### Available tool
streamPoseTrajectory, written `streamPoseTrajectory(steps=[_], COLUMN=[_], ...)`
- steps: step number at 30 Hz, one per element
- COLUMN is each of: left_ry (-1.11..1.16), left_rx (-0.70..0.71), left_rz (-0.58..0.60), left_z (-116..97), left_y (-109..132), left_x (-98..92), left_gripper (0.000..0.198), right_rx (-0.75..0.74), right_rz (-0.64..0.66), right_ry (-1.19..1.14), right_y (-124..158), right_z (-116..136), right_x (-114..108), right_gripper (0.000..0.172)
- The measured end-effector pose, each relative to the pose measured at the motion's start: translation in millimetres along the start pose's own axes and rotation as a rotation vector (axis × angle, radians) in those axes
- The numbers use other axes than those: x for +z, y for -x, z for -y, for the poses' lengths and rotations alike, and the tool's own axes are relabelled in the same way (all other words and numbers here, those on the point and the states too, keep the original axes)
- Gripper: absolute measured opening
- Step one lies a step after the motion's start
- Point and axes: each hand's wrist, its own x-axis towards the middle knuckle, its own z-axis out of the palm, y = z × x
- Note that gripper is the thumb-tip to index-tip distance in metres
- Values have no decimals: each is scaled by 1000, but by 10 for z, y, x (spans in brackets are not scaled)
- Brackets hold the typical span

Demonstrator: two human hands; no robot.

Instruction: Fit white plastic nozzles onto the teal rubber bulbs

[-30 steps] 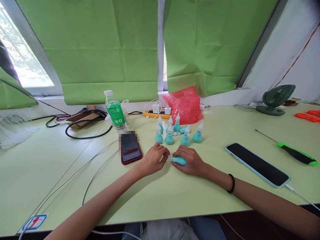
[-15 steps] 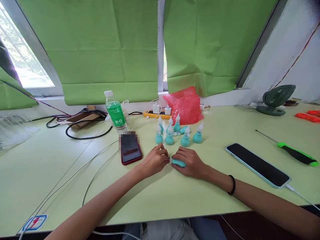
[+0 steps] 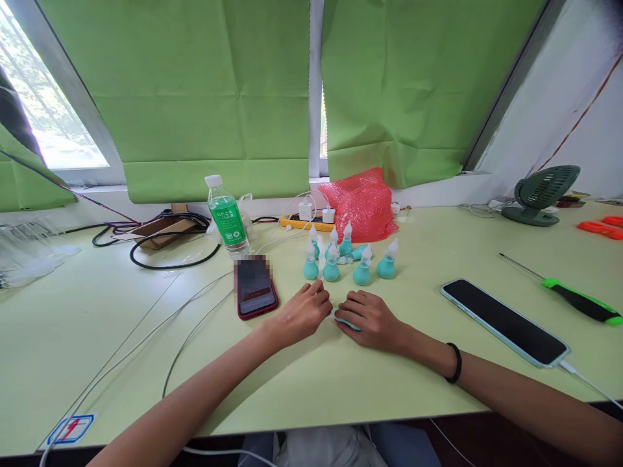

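My right hand (image 3: pixel 370 320) is wrapped around a teal rubber squeeze bulb (image 3: pixel 348 325), which lies low over the table and is mostly hidden by the fingers. A small whitish piece (image 3: pixel 333 312) shows at the bulb's left end. Close beside it, my left hand (image 3: pixel 305 310) has its fingertips pinched together; what they hold is too small and covered to make out. Just beyond both hands stand several teal squeeze bulbs with clear pointed nozzles (image 3: pixel 361 274), like nasal aspirators. Behind them another teal bulb (image 3: pixel 357 253) lies on its side among clear parts.
A red-cased phone (image 3: pixel 255 292) and a water bottle (image 3: pixel 227 220) stand left of the bulbs. Behind are a power strip (image 3: pixel 311 224) and red bubble wrap (image 3: pixel 363 206). On the right lie a charging phone (image 3: pixel 503 322) and a screwdriver (image 3: pixel 569 295); cables (image 3: pixel 195 331) cross the left side.
The fingers of my right hand have closed further over the teal bulb, so less of it shows. My left fingers have curled in tighter. The camera view has shifted slightly.
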Motion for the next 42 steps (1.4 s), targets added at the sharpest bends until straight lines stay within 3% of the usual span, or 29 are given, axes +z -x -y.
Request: streamPoseTrajectory(steps=[4, 11, 17, 21, 23, 27, 31, 34, 38, 42], left_ry=[-50, 118, 273, 361, 369, 320, 352, 549, 847, 724], left_rx=[27, 18, -93, -198, -181, -94, -82, -198, -457, -578], left_rz=[14, -44, -99, -166, -148, -97, -171, -275, -350, -428], left_z=[-7, 41, 70, 95, 99, 88, 73, 72, 108, 181], left_y=[1, -4, 5, 25, 33, 40, 34, 18, -4, 1], left_x=[-13, 24, 11, -14, -4, 65, 131, 149, 98, 1], left_gripper=[25, 20, 12, 19, 28, 22, 23, 20, 22, 20], right_rx=[17, 138, 294, 272, 243, 238, 305, 344, 376, 442], right_rz=[-11, 4, 10, -13, -24, -35, -33, -65, -93, -115], right_ry=[-30, -133, -259, -258, -263, -255, -247, -261, -255, -257], right_y=[2, -29, 0, 13, 11, 3, -13, -28, -21, -9], right_z=[-1, -6, -57, -81, -80, -68, -57, -53, -63, -83], right_x=[-2, -16, 26, 29, 25, 22, 12, -9, -18, -10], right_gripper=[6, 6, 8, 6, 6, 6, 8, 8, 9, 12])
